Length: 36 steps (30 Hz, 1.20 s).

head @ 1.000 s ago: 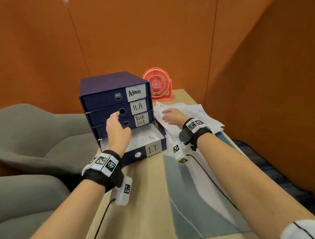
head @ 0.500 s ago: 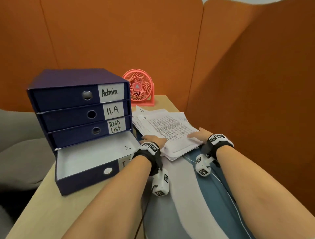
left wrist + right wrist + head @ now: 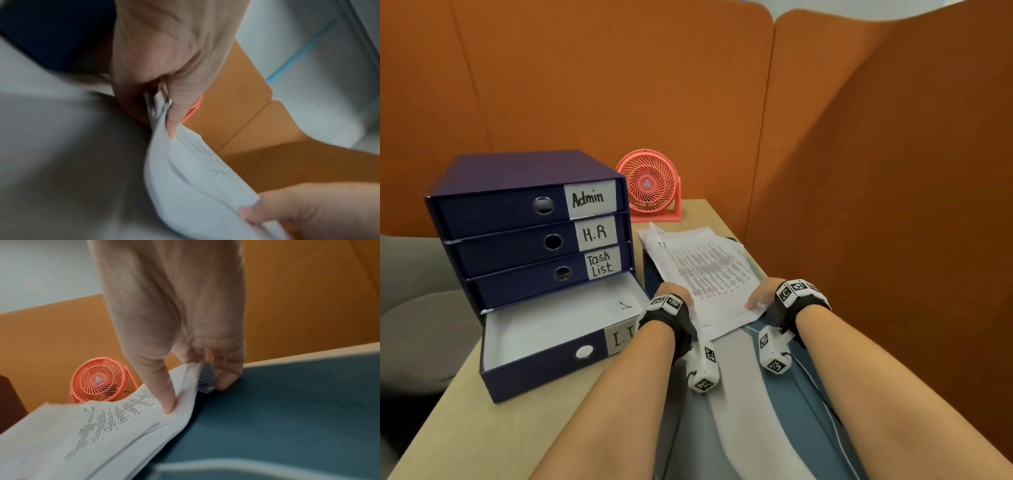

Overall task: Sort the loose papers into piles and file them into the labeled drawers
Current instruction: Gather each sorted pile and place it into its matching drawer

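Left hand [image 3: 677, 297] newly gripping papers [image 3: 709, 270]

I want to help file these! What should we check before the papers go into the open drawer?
1. Left hand grips the stack of printed white papers: ok.
2. Right hand grips its other side: ok.
3. Bottom dark blue cardboard drawer pulled open: ok.
4. Top sheet belongs in that drawer: cannot tell, writing too small.
5. Every sheet caught in the grip: cannot tell.
6. Coral pink desk fan stands clear behind the papers: ok.
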Each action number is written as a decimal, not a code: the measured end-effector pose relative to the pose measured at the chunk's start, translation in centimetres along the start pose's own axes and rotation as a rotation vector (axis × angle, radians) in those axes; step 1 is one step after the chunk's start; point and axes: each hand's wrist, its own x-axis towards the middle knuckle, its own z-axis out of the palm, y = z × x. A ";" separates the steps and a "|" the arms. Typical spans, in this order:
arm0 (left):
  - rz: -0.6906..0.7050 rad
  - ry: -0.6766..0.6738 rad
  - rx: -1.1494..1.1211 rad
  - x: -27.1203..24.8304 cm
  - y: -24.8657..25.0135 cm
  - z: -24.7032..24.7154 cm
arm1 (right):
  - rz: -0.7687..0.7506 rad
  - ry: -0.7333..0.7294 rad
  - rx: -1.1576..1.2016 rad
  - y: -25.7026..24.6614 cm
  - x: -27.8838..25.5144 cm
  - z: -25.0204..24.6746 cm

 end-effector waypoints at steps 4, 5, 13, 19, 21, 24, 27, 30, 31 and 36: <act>-0.021 0.039 -0.035 -5.1 -0.4 1.1 | 0.014 -0.039 0.053 2.5 -4.0 0.1; -0.016 0.041 -0.060 -6.2 -0.8 1.4 | 0.023 -0.058 0.069 3.3 -5.5 0.0; 0.065 -0.135 -0.235 -21.3 -5.4 4.5 | -0.072 -0.065 0.053 11.4 -16.3 2.7; 0.153 -0.258 -0.329 -31.6 -11.1 4.8 | -0.196 -0.054 0.123 14.1 -23.4 6.6; 0.175 -0.339 -0.268 -34.3 -12.4 4.1 | -0.209 -0.115 0.083 14.5 -25.9 7.7; 0.130 -0.435 -0.204 -37.4 -13.7 2.7 | -0.257 -0.153 0.097 15.1 -28.0 9.3; 0.194 -0.293 -0.212 -39.3 -13.8 1.6 | -0.313 -0.055 0.140 14.5 -30.5 10.0; 0.194 -0.146 -0.261 -38.7 -13.9 2.0 | -0.346 -0.011 0.066 13.4 -31.9 10.5; 0.196 -0.092 -0.296 -38.5 -14.0 2.2 | -0.341 0.006 0.017 13.2 -32.2 10.6; 0.105 -0.245 -0.675 -38.5 -13.1 3.0 | -0.317 -0.150 0.139 13.8 -32.7 11.0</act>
